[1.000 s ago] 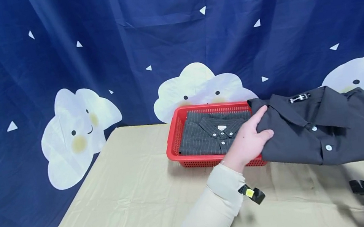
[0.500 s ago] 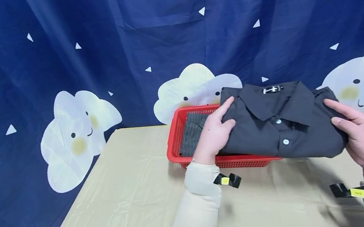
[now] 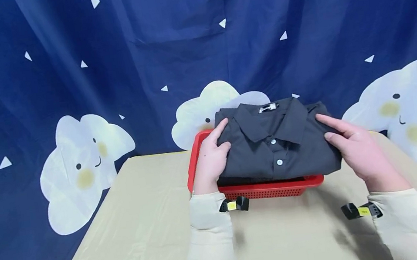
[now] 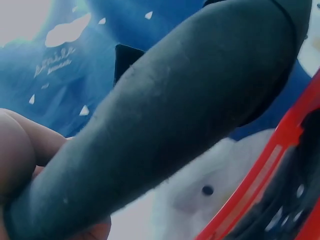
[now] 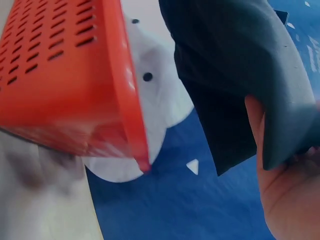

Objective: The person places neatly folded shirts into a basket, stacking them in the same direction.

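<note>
A folded dark grey shirt [image 3: 251,155], collar and white buttons upward, is held level above the red basket [image 3: 272,192]. My left hand [image 3: 210,158] grips its left edge, thumb and index finger on top and other fingers beneath. At the opposite edge, my right hand [image 3: 358,154] pinches the cloth the same way. Both wrist views show a gap between the shirt [image 4: 165,115] and the basket rim [image 5: 125,85]. In the left wrist view a striped shirt [image 4: 285,195] lies inside the basket; from the head it is mostly hidden.
The basket stands on a table with a beige cover [image 3: 126,228], close to its back edge. Behind hangs a dark blue curtain [image 3: 171,29] printed with white clouds and small triangles. Each wrist wears a black strap with a small camera.
Both hands have carried the dark grey shirt leftward, from the basket's right side to over it. The striped shirt has become covered in the head view. The grip looks the same.
</note>
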The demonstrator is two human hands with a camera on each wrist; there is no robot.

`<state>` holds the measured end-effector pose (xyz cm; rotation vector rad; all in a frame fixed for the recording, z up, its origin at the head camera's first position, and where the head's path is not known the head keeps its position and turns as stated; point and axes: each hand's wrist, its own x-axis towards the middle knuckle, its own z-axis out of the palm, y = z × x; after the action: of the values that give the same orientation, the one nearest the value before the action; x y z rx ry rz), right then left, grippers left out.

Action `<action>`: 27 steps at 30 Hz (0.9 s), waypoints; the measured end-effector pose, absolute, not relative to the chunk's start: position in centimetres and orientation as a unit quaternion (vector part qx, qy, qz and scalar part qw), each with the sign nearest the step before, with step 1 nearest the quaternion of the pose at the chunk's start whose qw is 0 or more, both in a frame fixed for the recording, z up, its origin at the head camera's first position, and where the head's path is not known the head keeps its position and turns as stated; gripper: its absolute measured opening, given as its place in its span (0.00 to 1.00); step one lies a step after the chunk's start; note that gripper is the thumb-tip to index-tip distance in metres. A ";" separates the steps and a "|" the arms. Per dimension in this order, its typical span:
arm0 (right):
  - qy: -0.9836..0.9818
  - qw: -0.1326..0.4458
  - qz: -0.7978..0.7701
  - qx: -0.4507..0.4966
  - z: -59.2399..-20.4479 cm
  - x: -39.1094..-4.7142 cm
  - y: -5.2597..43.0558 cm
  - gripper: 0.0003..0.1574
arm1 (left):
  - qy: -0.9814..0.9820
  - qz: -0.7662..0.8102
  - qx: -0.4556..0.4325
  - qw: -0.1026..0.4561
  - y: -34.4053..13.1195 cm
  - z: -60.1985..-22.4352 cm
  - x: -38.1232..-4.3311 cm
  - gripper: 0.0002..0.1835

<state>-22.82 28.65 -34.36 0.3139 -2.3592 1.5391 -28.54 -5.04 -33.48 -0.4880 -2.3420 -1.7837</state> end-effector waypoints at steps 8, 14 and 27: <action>-0.864 0.105 0.481 0.107 -35.0 -24.7 26.0 0.31 | -0.818 -0.549 -0.130 0.115 -8.1 -34.4 -29.5 0.36; -0.890 0.107 0.429 0.108 -35.7 -26.0 24.7 0.30 | -0.830 -0.540 -0.105 0.086 -9.1 -35.4 -30.5 0.36; -0.914 0.091 0.388 0.077 -37.8 -27.8 23.4 0.32 | -0.845 -0.526 -0.068 0.059 -9.2 -37.9 -32.4 0.35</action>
<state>-27.77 23.35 -37.80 0.2282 -2.7165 1.1525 -32.38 -9.18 -37.93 -0.2067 -2.5611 -1.5949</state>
